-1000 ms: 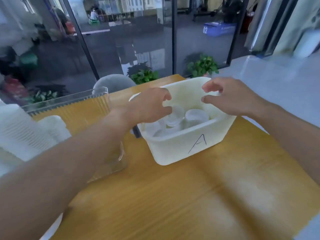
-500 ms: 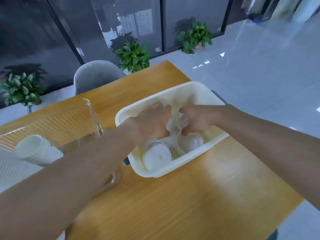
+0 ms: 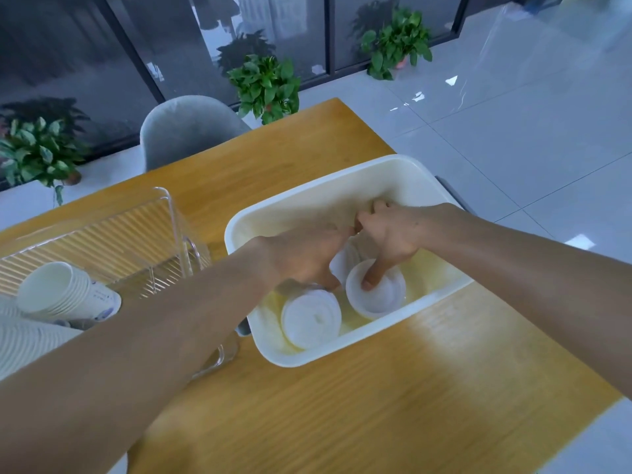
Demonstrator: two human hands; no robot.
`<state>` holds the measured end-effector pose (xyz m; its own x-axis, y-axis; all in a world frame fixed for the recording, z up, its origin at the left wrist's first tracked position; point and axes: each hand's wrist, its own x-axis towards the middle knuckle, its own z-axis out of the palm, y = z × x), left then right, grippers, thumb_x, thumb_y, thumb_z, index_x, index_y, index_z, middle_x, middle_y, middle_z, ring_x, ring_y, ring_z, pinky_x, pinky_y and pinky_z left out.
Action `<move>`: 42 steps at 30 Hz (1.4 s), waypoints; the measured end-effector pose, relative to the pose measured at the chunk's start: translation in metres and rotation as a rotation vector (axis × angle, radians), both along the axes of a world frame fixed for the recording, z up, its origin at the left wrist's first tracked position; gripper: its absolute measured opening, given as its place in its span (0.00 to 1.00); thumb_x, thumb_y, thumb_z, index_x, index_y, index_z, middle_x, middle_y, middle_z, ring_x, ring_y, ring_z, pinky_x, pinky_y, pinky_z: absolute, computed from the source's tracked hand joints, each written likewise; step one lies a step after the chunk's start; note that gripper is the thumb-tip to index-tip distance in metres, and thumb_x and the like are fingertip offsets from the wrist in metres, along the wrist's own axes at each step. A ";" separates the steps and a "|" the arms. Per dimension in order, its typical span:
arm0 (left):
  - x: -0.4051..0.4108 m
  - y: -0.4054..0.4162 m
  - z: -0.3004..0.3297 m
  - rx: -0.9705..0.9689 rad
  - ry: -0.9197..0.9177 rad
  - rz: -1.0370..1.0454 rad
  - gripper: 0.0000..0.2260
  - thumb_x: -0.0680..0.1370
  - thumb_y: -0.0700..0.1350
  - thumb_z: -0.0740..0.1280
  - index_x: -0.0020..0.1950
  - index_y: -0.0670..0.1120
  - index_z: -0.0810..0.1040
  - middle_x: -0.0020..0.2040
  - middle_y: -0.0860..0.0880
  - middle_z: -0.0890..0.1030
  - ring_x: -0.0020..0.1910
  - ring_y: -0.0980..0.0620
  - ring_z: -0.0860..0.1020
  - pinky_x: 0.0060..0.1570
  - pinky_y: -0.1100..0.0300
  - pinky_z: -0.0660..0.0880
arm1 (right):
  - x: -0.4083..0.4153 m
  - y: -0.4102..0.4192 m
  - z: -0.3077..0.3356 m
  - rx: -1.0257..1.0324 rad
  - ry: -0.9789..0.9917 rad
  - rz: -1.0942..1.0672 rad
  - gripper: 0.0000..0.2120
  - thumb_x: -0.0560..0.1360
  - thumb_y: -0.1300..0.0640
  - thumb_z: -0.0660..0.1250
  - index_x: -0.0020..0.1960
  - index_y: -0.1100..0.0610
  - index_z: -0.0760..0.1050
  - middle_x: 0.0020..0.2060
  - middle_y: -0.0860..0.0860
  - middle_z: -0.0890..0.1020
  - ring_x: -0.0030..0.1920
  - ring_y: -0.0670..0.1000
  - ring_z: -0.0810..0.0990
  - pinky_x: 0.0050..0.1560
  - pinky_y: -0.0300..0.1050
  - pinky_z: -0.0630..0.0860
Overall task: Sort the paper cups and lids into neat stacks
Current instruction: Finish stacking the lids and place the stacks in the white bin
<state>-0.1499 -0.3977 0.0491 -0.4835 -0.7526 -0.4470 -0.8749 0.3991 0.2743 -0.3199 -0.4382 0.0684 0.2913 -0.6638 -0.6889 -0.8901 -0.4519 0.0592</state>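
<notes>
Bin (image 3: pixel 403 172) | left hand (image 3: pixel 301 254) gripping lid stack (image 3: pixel 311 319); right hand (image 3: pixel 390 234) thumbing lid (image 3: pixel 379 299) | you're lifting squarely, keeping rims aligned.

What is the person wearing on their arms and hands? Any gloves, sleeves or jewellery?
Nothing that shows. The left hand and right hand are bare, with no gloves. Both forearms are uncovered as far as the picture reaches, so no sleeve is in view. No watch, bracelet or ring can be seen.
</notes>
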 end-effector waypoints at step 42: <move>0.038 0.175 0.104 -0.326 0.959 0.955 0.04 0.82 0.41 0.68 0.51 0.47 0.83 0.43 0.50 0.84 0.27 0.48 0.80 0.24 0.53 0.78 | -0.023 0.103 0.101 -0.257 -1.143 -0.547 0.13 0.75 0.58 0.74 0.59 0.51 0.80 0.46 0.49 0.85 0.37 0.47 0.83 0.37 0.41 0.80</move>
<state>-0.1120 -0.2230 0.1536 0.2563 -0.9664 0.0200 -0.3676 -0.0783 0.9267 -0.3428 -0.3349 0.1691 0.2766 -0.9587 -0.0662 -0.5577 -0.1041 -0.8235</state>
